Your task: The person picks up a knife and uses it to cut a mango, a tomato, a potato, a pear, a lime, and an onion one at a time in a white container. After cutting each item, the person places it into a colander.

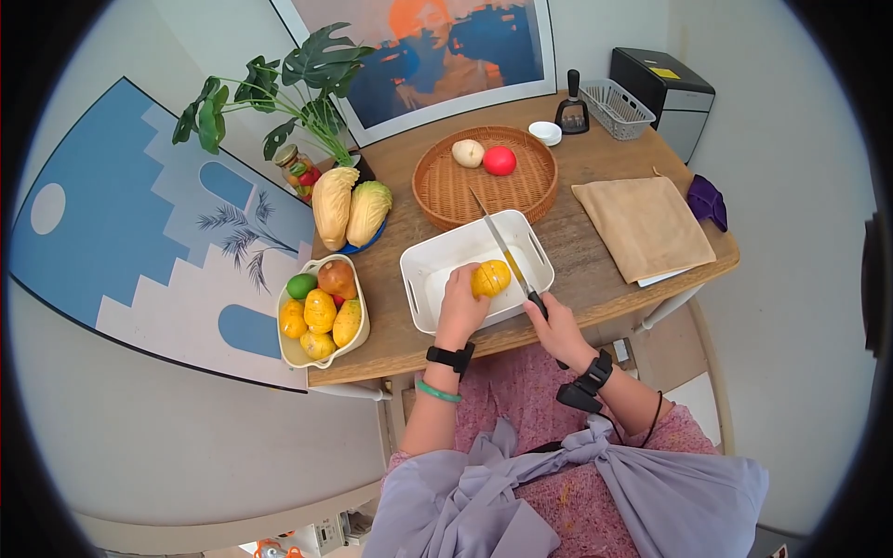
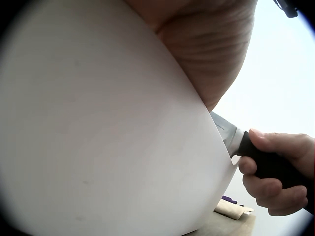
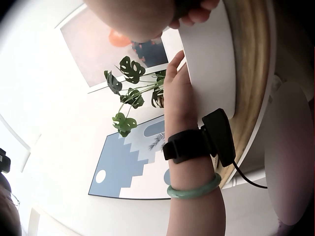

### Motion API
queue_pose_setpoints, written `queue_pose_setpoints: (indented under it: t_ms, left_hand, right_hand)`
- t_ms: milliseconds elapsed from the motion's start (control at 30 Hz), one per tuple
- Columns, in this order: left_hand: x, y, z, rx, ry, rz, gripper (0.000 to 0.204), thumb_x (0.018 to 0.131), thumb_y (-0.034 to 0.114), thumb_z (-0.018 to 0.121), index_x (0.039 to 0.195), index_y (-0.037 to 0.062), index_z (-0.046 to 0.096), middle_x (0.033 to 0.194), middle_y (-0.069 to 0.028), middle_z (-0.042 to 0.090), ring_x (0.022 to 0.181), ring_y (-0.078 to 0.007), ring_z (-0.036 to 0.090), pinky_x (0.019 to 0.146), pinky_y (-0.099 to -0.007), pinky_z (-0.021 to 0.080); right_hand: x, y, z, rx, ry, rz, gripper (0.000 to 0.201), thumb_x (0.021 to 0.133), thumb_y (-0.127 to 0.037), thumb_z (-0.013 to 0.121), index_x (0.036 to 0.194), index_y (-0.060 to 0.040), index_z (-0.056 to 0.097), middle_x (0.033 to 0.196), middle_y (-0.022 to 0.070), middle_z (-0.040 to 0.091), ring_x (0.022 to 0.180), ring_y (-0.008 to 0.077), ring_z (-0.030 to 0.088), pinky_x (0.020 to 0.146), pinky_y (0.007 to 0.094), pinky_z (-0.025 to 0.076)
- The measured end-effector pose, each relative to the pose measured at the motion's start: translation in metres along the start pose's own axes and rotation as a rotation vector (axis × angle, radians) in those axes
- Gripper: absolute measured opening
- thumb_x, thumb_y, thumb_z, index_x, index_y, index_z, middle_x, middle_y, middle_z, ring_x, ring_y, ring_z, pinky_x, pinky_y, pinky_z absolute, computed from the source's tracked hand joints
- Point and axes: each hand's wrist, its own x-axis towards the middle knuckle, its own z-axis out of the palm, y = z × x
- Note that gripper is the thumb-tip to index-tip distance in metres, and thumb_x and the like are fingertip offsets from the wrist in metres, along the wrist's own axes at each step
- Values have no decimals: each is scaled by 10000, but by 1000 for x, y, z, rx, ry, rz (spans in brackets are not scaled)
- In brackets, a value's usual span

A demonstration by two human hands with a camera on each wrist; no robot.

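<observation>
My left hand (image 1: 462,302) reaches into a white rectangular basin (image 1: 423,270) and holds a rounded yellow fruit (image 1: 491,278), its skin marked with several thin lines. My right hand (image 1: 558,327) grips the black handle of a kitchen knife (image 1: 498,237). The long blade slants up and away across the basin, along the right side of the fruit, its tip reaching over the wicker tray. In the left wrist view, the right hand's fingers wrap the knife handle (image 2: 270,164), while the basin wall hides the fruit.
Behind the basin, a round wicker tray (image 1: 437,186) bears a pale round vegetable (image 1: 468,153) and a red one (image 1: 499,161). Left stand a cream basket (image 1: 361,342) of produce and two cabbages (image 1: 333,206). A folded tan cloth (image 1: 642,228) lies right; a grey basket (image 1: 618,109) stands behind.
</observation>
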Motion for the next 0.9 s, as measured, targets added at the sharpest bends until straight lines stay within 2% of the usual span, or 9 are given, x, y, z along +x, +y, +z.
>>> queue_pose_setpoints:
  t_ms: [400, 500, 767, 900]
  left_hand:
    - [1, 3, 1, -30, 25, -25, 603, 729, -22, 614, 1303, 22, 436, 1224, -248, 530, 1149, -418, 501, 984, -440, 434]
    - [-1, 3, 0, -37, 18, -47, 588, 732, -18, 620, 1291, 13, 440, 1224, -248, 528, 1149, -415, 502, 982, -434, 436]
    - [0, 4, -1, -52, 35, -49, 457, 737, -16, 633, 1165, 0, 475, 1146, -242, 548, 1081, -418, 530, 925, -437, 459]
    - [1, 6, -1, -44, 23, -59, 451, 736, -17, 634, 1158, -1, 477, 1144, -240, 549, 1086, -412, 530, 926, -432, 460]
  right_hand:
    - [3, 7, 2, -31, -35, -62, 368, 967, -321, 534, 874, 32, 498, 746, 292, 589, 757, 475, 592, 637, 476, 454]
    - [0, -2, 1, -22, -26, -25, 359, 969, -316, 534, 880, 30, 498, 754, 293, 591, 759, 475, 594, 646, 474, 457]
    - [1, 2, 3, -2, 3, -57, 356, 970, -311, 534, 870, 28, 492, 731, 286, 583, 737, 474, 588, 630, 478, 450]
    - [3, 9, 4, -25, -8, -94, 359, 970, -313, 534, 868, 28, 490, 728, 284, 580, 735, 475, 586, 629, 478, 449]
